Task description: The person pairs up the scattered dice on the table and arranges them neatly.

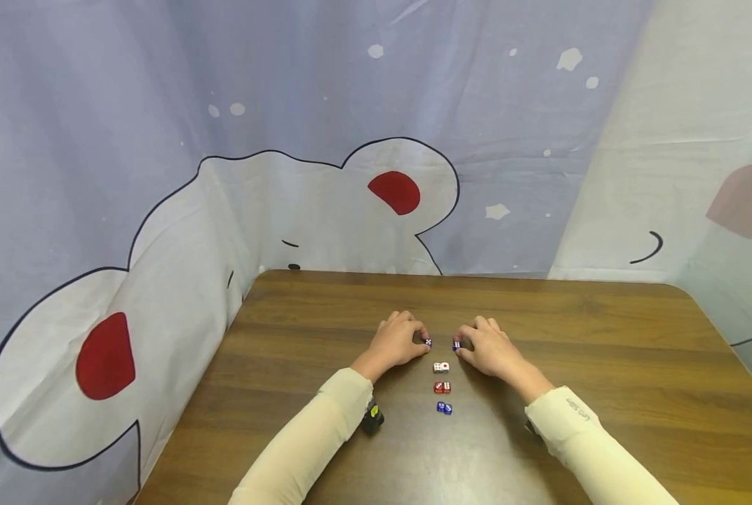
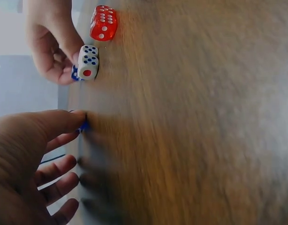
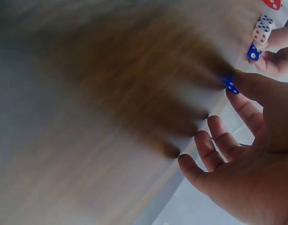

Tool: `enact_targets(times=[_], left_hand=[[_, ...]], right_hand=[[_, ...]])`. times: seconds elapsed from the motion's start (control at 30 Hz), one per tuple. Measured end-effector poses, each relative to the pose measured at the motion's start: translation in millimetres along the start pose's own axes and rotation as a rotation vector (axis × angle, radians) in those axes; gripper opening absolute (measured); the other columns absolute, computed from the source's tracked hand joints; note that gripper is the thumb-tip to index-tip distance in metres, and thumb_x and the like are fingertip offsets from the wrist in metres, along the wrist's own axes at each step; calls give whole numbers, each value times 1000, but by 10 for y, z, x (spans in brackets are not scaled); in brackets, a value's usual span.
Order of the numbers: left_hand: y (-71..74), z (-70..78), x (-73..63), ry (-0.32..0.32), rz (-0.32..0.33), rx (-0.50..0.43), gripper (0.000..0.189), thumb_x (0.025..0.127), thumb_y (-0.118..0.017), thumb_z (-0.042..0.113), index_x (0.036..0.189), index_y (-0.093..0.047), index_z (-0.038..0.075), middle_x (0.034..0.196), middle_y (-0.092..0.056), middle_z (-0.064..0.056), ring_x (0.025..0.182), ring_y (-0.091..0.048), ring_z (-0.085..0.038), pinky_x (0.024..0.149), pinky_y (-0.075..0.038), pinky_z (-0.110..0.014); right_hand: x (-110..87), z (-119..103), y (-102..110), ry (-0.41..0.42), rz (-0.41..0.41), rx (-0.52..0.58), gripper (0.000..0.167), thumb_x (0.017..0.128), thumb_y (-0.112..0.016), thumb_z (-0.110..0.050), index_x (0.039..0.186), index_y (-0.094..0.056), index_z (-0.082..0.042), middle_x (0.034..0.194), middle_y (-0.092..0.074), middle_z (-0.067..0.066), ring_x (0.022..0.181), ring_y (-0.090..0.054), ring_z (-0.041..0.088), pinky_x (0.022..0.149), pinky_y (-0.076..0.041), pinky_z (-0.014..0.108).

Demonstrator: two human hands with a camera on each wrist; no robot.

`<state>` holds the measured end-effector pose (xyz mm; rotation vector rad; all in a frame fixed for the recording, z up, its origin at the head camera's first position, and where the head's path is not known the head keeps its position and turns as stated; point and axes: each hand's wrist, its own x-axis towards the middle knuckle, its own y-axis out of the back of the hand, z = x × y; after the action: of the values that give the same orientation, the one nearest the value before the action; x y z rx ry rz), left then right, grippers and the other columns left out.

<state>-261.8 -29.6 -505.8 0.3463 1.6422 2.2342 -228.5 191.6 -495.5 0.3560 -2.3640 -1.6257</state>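
On the brown table, my left hand (image 1: 399, 339) pinches a blue die (image 1: 428, 343) between thumb and forefinger. Opposite it, my right hand (image 1: 486, 347) pinches another blue die (image 1: 457, 345) the same way; a small gap separates the two dice. Nearer to me lies a pair of white dice (image 1: 441, 367), side by side. Behind that pair in the left wrist view, a bit of the right hand's blue die (image 2: 74, 72) shows. The right wrist view has the right hand's blue die (image 3: 231, 85) at the thumb tip, with the left hand's die (image 3: 253, 52) beyond.
A pair of red dice (image 1: 442, 387) and a pair of blue dice (image 1: 444, 407) continue the column toward me on the wooden table (image 1: 603, 337). A patterned curtain (image 1: 325, 210) hangs behind the table's far edge. Both wrists carry dark devices, the left one (image 1: 372, 416) plainly visible.
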Motion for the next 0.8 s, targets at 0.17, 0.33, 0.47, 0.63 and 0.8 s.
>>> enact_targets(times=[0.17, 0.33, 0.47, 0.63, 0.8], left_hand=[[-5, 51, 31, -12, 8, -3, 19, 88, -77, 44, 99, -72, 29, 110, -59, 7, 106, -50, -16, 90, -41, -38], [-11, 94, 47, -3, -6, 1, 20, 89, -76, 45, 101, -72, 29, 113, -59, 6, 108, -50, -17, 92, -40, -39], [-35, 108, 65, 0, -9, -3, 21, 89, -75, 46, 102, -73, 29, 111, -59, 7, 108, -50, -17, 91, -40, -39], [-56, 126, 79, 2, -13, -2, 22, 89, -75, 47, 102, -72, 30, 111, -58, 8, 106, -49, -15, 90, -40, -37], [-62, 137, 95, 6, -17, 3, 22, 90, -74, 47, 104, -72, 30, 114, -58, 8, 107, -49, -15, 91, -40, -38]], right_hand=[[72, -56, -53, 3, 10, 13, 15, 91, -75, -24, 102, -68, -17, 105, -56, 10, 101, -49, 33, 84, -44, 53], [130, -88, -86, -5, -8, 3, 15, 92, -74, -23, 105, -68, -17, 108, -56, 11, 103, -49, 33, 84, -44, 53], [156, -127, -94, -7, -25, -5, 18, 92, -74, -24, 107, -68, -17, 111, -56, 12, 105, -49, 34, 84, -44, 54], [175, -162, -93, -11, -39, -9, 18, 92, -73, -24, 108, -68, -17, 115, -56, 13, 108, -48, 34, 85, -45, 54], [187, -171, -87, -25, -51, -1, 17, 92, -74, -23, 106, -68, -17, 115, -56, 12, 107, -48, 34, 85, -44, 53]])
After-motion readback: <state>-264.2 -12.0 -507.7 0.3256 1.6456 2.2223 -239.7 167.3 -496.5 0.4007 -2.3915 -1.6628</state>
